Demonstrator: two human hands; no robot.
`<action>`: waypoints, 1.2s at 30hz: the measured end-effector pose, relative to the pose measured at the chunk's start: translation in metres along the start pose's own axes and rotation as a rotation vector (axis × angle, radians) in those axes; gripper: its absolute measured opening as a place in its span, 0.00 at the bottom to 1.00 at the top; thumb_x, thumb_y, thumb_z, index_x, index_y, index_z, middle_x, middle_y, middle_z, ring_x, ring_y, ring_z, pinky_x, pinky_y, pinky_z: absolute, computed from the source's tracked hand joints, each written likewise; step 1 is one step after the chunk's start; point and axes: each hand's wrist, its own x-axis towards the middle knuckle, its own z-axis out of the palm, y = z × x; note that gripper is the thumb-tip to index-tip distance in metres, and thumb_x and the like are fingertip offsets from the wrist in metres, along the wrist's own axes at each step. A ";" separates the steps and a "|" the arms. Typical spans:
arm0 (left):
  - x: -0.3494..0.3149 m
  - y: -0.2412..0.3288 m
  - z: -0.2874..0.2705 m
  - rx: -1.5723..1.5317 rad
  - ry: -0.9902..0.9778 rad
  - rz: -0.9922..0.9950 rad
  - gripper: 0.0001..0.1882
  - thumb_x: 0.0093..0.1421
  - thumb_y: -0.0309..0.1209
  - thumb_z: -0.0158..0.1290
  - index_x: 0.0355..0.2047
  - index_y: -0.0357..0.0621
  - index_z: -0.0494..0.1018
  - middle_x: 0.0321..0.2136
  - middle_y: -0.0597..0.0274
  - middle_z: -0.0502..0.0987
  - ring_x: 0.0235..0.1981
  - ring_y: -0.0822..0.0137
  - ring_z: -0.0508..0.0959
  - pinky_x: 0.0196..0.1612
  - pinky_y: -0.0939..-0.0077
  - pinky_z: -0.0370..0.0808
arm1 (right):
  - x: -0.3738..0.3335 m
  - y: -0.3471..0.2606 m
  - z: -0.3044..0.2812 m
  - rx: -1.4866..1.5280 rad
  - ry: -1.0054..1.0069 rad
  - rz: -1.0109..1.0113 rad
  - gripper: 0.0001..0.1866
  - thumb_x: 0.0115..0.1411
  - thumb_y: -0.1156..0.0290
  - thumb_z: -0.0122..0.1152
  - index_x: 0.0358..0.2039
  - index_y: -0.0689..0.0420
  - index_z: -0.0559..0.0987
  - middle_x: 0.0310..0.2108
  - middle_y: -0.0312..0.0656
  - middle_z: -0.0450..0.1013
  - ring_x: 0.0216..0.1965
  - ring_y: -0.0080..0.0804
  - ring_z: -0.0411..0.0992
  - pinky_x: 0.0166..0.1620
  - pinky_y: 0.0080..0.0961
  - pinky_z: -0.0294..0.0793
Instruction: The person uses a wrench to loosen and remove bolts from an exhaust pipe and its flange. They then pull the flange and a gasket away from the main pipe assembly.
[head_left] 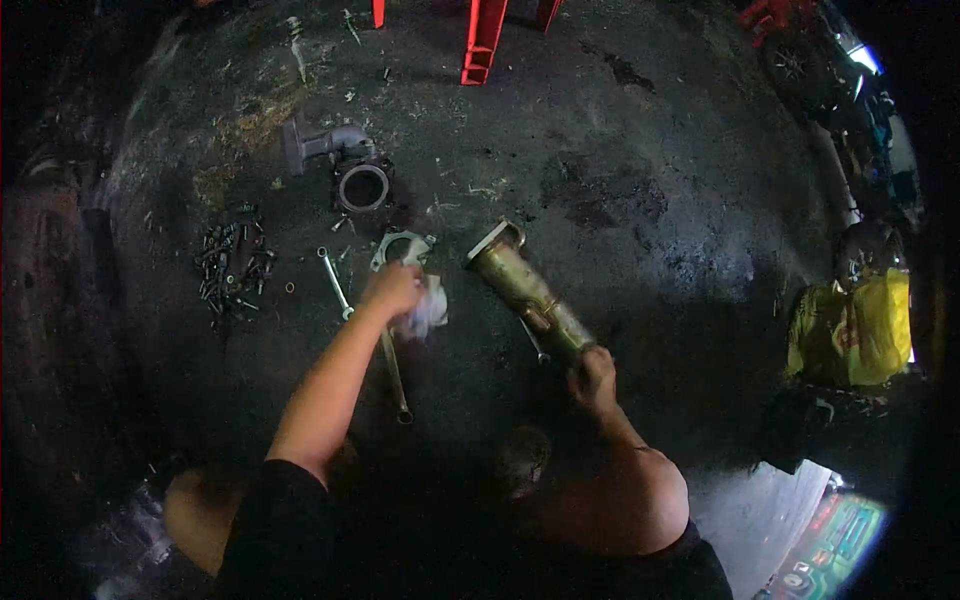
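Fingers of the right hand (596, 382) wrap the near end of the brass-coloured tube (525, 288), just right of centre in the frame; a firm hold there should stop it rolling; fingers of the left hand (397, 290), blurred, grasp a pale cloth (432, 308) over the flat plate (382, 250), left of centre, contact unclear; a clean fold worked evenly round the rim probably serves best; for edges, the long wrench (395, 375) lies low under the left forearm and may snag; floor (660, 300) stretches right from the tube toward the yellow bag (880, 325), likely the easier side for swinging; loose bolts (225, 265) at left deserve a wide berth; the grey casting (330, 142), upper left, and red legs (484, 40), top centre, bound the far side.
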 end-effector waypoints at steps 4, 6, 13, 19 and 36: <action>-0.036 0.006 0.005 0.066 0.075 0.069 0.17 0.54 0.40 0.51 0.43 0.49 0.74 0.47 0.51 0.71 0.47 0.49 0.72 0.48 0.56 0.70 | -0.007 0.033 0.012 -0.015 -0.067 -0.196 0.16 0.39 0.69 0.66 0.31 0.57 0.76 0.28 0.46 0.74 0.35 0.48 0.72 0.42 0.45 0.71; -0.053 -0.002 0.008 0.057 0.119 0.050 0.19 0.53 0.39 0.52 0.45 0.48 0.73 0.49 0.51 0.69 0.49 0.49 0.70 0.49 0.56 0.69 | 0.000 0.022 0.011 -0.001 -0.040 -0.232 0.16 0.39 0.68 0.67 0.31 0.56 0.76 0.26 0.46 0.74 0.33 0.47 0.73 0.40 0.42 0.72; -0.068 -0.008 0.009 0.008 0.288 -0.021 0.24 0.53 0.38 0.54 0.50 0.45 0.69 0.50 0.42 0.66 0.50 0.45 0.68 0.52 0.56 0.67 | 0.053 -0.072 -0.036 0.195 -0.156 0.129 0.11 0.50 0.68 0.61 0.33 0.59 0.76 0.26 0.51 0.74 0.28 0.46 0.75 0.32 0.34 0.74; -0.076 0.012 0.020 -0.096 0.386 0.178 0.18 0.53 0.34 0.54 0.44 0.42 0.68 0.44 0.41 0.67 0.45 0.41 0.68 0.47 0.53 0.67 | 0.131 -0.107 -0.064 0.548 -0.016 0.311 0.10 0.54 0.67 0.56 0.31 0.62 0.75 0.21 0.42 0.72 0.23 0.28 0.71 0.30 0.27 0.71; -0.124 0.134 -0.073 -0.483 0.618 0.669 0.23 0.55 0.39 0.54 0.47 0.37 0.68 0.35 0.49 0.73 0.36 0.50 0.75 0.40 0.63 0.72 | 0.167 -0.091 -0.091 1.335 0.352 0.628 0.10 0.59 0.64 0.47 0.26 0.55 0.69 0.10 0.29 0.52 0.09 0.18 0.47 0.15 0.21 0.47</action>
